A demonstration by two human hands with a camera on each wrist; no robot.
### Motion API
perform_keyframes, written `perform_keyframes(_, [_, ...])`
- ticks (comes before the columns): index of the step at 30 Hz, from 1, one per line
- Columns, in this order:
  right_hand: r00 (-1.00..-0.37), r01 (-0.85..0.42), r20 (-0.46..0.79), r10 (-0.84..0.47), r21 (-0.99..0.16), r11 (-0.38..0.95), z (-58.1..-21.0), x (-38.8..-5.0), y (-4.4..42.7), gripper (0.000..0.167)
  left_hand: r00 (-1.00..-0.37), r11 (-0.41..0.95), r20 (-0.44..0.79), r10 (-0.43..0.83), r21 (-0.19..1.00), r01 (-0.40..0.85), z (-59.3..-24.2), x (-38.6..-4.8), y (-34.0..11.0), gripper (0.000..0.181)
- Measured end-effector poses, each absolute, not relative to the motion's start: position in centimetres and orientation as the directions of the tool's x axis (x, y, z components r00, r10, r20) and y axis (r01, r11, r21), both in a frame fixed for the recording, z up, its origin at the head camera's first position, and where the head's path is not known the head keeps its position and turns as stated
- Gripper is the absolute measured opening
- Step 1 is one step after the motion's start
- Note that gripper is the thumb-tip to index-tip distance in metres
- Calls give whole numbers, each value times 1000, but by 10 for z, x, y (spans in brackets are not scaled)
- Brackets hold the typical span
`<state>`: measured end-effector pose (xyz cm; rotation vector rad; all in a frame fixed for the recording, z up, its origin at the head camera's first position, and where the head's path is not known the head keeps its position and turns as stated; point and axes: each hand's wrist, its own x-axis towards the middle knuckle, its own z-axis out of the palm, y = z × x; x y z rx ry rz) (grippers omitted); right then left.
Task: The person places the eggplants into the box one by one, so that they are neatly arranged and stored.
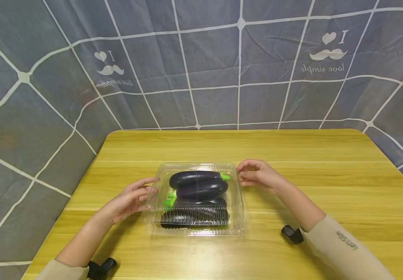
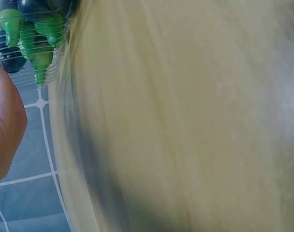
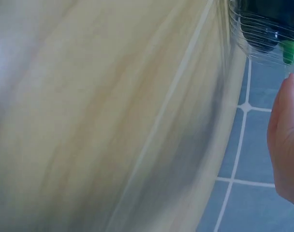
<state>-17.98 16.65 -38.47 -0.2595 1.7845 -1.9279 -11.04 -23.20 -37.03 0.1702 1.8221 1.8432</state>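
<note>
A clear plastic clamshell box (image 1: 237, 217) with a ribbed lid lies on the table, closed over several dark purple eggplants (image 1: 203, 190) with bright green stems. At its left side is my left hand (image 1: 131, 200), its loosely extended fingertips touching the wall. My right hand (image 1: 259, 175) is at the upper right edge, fingers slightly bent and tips against or very near the rim. In the left wrist view, green eggplant stems (image 2: 40, 55) show through the plastic above the left hand (image 2: 4, 125). The right wrist view has the right hand (image 3: 286, 145) just below the box corner.
The wood-grain table (image 1: 327, 175) extends around the box on all sides. A grey curtain (image 1: 215, 70) with white grid lines hangs behind the table and along its sides. Black wrist-worn devices sit at the left cuff (image 1: 63, 271) and right cuff (image 1: 318, 231).
</note>
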Motion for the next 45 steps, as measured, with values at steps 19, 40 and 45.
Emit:
perform_keyframes(19, [-770, 345, -246, -589, -937, -59, -379, -142, 173, 66, -868, 22, -209, 450, 974, -224, -375, -110, -230, 70])
perform_keyframes(40, [-649, 381, -290, -703, -924, 29, -377, -109, 167, 116, -846, 77, -212, 490, 977, -199, -377, -114, -234, 63])
perform_keyframes(45, [-622, 402, -294, -725, -915, 27, -377, -105, 166, 120, -844, 89, -216, 491, 976, -198, -378, -114, -235, 63])
